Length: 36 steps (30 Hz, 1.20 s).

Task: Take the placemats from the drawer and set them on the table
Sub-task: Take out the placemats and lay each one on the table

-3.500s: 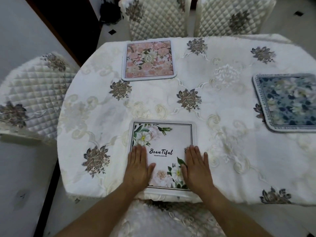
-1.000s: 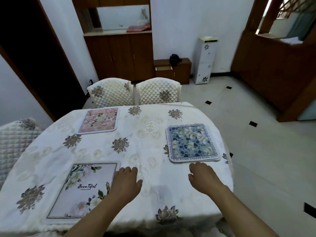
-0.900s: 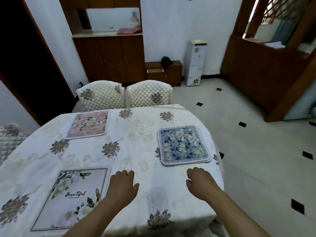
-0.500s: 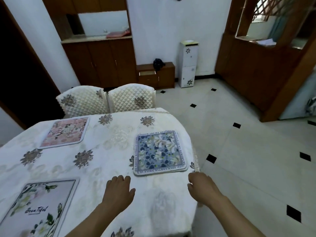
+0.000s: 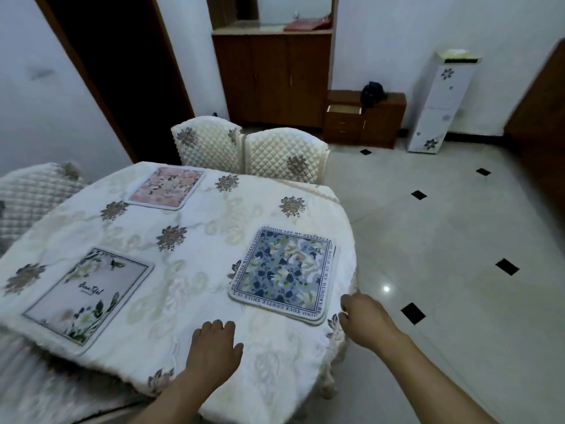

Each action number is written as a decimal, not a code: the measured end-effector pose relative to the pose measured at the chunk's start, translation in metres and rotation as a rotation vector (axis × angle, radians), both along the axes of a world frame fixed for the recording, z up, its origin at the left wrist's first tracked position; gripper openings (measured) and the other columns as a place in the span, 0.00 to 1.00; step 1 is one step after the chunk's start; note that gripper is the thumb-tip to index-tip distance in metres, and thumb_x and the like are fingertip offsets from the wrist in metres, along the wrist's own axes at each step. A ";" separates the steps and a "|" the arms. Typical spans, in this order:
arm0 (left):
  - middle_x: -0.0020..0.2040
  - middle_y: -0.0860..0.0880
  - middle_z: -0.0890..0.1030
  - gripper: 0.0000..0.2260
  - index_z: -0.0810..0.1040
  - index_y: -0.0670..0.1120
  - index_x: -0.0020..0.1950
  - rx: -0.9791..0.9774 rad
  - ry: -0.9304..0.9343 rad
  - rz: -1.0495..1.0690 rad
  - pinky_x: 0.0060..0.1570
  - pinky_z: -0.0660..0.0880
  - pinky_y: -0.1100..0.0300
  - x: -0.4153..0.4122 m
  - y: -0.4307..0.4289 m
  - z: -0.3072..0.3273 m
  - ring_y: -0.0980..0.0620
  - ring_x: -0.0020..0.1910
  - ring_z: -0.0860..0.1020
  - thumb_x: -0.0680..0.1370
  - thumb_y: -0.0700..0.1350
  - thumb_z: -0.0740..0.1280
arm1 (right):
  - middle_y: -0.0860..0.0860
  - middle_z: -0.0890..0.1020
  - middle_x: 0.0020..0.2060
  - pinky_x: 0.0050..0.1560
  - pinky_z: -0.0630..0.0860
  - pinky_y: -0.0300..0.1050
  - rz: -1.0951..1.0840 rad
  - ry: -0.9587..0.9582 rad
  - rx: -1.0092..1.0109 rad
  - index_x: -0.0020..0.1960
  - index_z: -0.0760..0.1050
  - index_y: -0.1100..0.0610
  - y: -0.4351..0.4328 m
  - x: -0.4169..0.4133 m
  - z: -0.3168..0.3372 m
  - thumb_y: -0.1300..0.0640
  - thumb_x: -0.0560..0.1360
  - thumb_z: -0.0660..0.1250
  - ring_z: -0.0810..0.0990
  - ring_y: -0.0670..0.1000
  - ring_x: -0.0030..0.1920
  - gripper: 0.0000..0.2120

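Three placemats lie flat on the table (image 5: pixel 195 234) with its cream embroidered cloth. The white floral placemat (image 5: pixel 88 290) is near the left front edge, the pink floral placemat (image 5: pixel 166 187) at the far side, and a small stack of blue floral placemats (image 5: pixel 282 272) near the right edge. My left hand (image 5: pixel 214 347) hovers low over the cloth, fingers loosely together, holding nothing. My right hand (image 5: pixel 363 319) is just off the table's right edge beside the blue placemats' near corner, fingers curled, empty. An open drawer (image 5: pixel 344 109) shows in the low brown cabinet at the far wall.
Two quilted cream chairs (image 5: pixel 284 154) stand behind the table, another chair (image 5: pixel 33 191) at the left. A tall brown cupboard (image 5: pixel 272 78) and a white floral-print unit (image 5: pixel 440 102) line the far wall. Tiled floor (image 5: pixel 443 255) spreads to the right.
Both hands left the white placemat and moved right along the table. The view lifted and swung. My right hand now sits past the table's edge by the blue placemats.
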<state>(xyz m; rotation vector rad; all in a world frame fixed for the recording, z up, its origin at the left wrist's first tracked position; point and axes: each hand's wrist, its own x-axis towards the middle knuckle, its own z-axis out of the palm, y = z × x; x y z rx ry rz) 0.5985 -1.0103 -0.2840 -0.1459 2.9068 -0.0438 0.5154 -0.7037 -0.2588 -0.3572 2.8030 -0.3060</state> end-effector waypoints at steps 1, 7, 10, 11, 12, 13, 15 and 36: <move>0.54 0.47 0.78 0.17 0.73 0.47 0.60 0.009 0.010 0.022 0.54 0.68 0.51 -0.005 0.000 -0.001 0.44 0.56 0.74 0.78 0.58 0.59 | 0.54 0.74 0.43 0.42 0.66 0.46 0.026 0.000 0.002 0.44 0.65 0.54 -0.006 -0.010 -0.001 0.50 0.77 0.58 0.75 0.56 0.45 0.07; 0.37 0.47 0.79 0.14 0.79 0.46 0.43 0.032 -0.037 0.101 0.38 0.72 0.53 -0.045 -0.005 -0.015 0.44 0.39 0.77 0.68 0.55 0.73 | 0.52 0.74 0.43 0.42 0.68 0.47 0.160 -0.004 0.057 0.50 0.71 0.55 -0.026 -0.066 -0.008 0.50 0.78 0.57 0.77 0.56 0.48 0.09; 0.48 0.46 0.80 0.15 0.77 0.46 0.53 0.057 0.016 0.172 0.48 0.71 0.50 -0.062 0.002 -0.020 0.43 0.50 0.77 0.75 0.57 0.65 | 0.52 0.73 0.42 0.42 0.69 0.47 0.192 -0.017 0.056 0.49 0.71 0.55 -0.024 -0.099 -0.011 0.51 0.78 0.57 0.74 0.54 0.44 0.08; 0.51 0.46 0.79 0.16 0.75 0.47 0.56 0.045 0.064 0.194 0.51 0.70 0.50 -0.067 0.003 -0.022 0.44 0.53 0.75 0.77 0.57 0.61 | 0.52 0.73 0.42 0.42 0.70 0.47 0.207 -0.023 0.063 0.47 0.70 0.54 -0.024 -0.112 -0.015 0.51 0.78 0.57 0.75 0.54 0.44 0.08; 0.52 0.46 0.78 0.16 0.74 0.47 0.57 0.036 0.087 0.212 0.52 0.69 0.51 -0.071 0.005 -0.022 0.44 0.54 0.75 0.78 0.57 0.60 | 0.51 0.73 0.41 0.42 0.70 0.47 0.222 -0.032 0.067 0.45 0.69 0.54 -0.025 -0.125 -0.019 0.50 0.78 0.58 0.76 0.55 0.44 0.08; 0.52 0.46 0.78 0.16 0.74 0.47 0.57 0.035 0.093 0.234 0.52 0.69 0.51 -0.073 0.008 -0.021 0.44 0.54 0.74 0.78 0.57 0.60 | 0.51 0.72 0.40 0.42 0.70 0.47 0.235 -0.041 0.069 0.44 0.68 0.54 -0.025 -0.138 -0.023 0.50 0.78 0.58 0.76 0.55 0.44 0.08; 0.49 0.46 0.79 0.15 0.75 0.46 0.54 0.059 0.081 0.312 0.49 0.70 0.50 -0.080 0.012 -0.026 0.43 0.51 0.76 0.76 0.56 0.62 | 0.51 0.71 0.40 0.41 0.70 0.46 0.296 -0.058 0.065 0.43 0.67 0.54 -0.031 -0.168 -0.033 0.51 0.78 0.58 0.73 0.54 0.42 0.09; 0.47 0.45 0.76 0.11 0.67 0.45 0.48 0.556 0.102 1.417 0.40 0.69 0.55 -0.157 0.217 -0.106 0.45 0.47 0.76 0.77 0.52 0.64 | 0.60 0.74 0.53 0.45 0.71 0.50 0.830 -0.182 0.101 0.55 0.71 0.60 -0.030 -0.380 -0.126 0.54 0.76 0.61 0.75 0.62 0.52 0.12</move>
